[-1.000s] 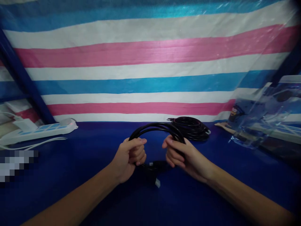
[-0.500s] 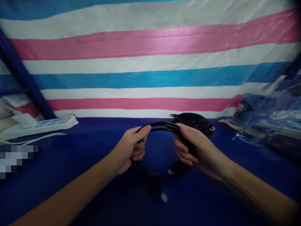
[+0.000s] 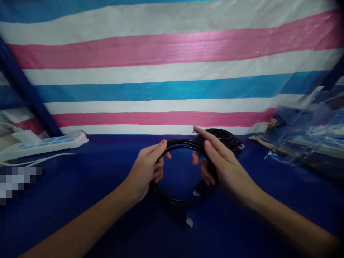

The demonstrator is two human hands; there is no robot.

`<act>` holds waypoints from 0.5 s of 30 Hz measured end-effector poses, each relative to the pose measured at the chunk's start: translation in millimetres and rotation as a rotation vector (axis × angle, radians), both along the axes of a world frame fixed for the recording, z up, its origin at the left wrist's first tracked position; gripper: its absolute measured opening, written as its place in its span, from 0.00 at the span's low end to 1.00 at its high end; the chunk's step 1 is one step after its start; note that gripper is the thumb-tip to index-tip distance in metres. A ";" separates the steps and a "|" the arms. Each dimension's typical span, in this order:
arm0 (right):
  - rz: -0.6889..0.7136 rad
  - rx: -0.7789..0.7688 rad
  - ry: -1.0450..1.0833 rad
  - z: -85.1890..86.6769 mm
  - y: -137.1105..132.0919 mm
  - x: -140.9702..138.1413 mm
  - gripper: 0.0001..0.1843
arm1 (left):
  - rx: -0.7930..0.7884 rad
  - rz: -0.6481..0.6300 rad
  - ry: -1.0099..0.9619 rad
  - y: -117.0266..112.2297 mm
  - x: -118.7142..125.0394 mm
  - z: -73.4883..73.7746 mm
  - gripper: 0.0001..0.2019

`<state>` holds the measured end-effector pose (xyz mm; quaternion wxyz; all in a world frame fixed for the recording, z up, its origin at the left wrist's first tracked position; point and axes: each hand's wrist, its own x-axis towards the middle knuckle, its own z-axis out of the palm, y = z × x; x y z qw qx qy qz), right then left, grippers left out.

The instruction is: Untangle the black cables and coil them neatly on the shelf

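Note:
A black cable [image 3: 185,143] is wound into a round coil in front of me. My left hand [image 3: 152,163] is closed round the coil's left side, thumb on top. At the right side, my right hand [image 3: 219,157] grips the coil with its thumb and lower fingers, while the index finger stretches out past it. One connector [image 3: 198,190], black with a pale tip, lies inside the coil's lower right. A second connector [image 3: 188,220] with a pale end hangs below the coil. Part of the coil is hidden behind my right hand.
Another black cable coil [image 3: 228,139] lies at the back, partly behind my right hand. A white power strip [image 3: 53,143] with a plugged-in charger sits at the left. Clear plastic packaging [image 3: 290,143] is at the right. A striped sheet [image 3: 161,89] hangs behind the blue table [image 3: 107,222].
My right index finger has lifted off the coil and straightened; the other right fingers have shifted. My left fingers have moved slightly along the coil.

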<state>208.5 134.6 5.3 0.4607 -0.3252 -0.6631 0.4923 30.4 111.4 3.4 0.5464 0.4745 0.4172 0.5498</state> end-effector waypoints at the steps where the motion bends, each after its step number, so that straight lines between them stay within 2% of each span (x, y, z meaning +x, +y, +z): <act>1: -0.021 0.034 -0.014 -0.8 0.3 -0.1 0.22 | 0.003 -0.004 -0.012 0.1 0.3 -0.5 0.19; 4: -0.064 0.111 -0.092 -3.1 0.7 1.0 0.18 | -0.032 -0.069 -0.058 0.1 0.4 -1.8 0.18; 6: -0.099 0.184 -0.159 -3.4 -0.4 2.8 0.17 | -0.092 -0.191 -0.058 -0.9 -1.2 -1.7 0.18; 9: -0.170 0.373 -0.278 -0.8 -5.1 5.5 0.16 | -0.191 -0.388 -0.048 -4.3 -5.6 1.1 0.19; 11: -0.167 0.482 -0.344 2.4 -9.5 6.0 0.16 | -0.258 -0.461 -0.054 -6.9 -7.4 4.1 0.21; 13: -0.126 0.520 -0.380 5.6 -12.9 5.2 0.15 | -0.300 -0.454 -0.051 -8.9 -6.1 6.7 0.23; 15: -0.101 0.451 -0.363 7.6 -12.7 3.8 0.16 | -0.306 -0.377 -0.051 -10.1 -1.7 8.3 0.22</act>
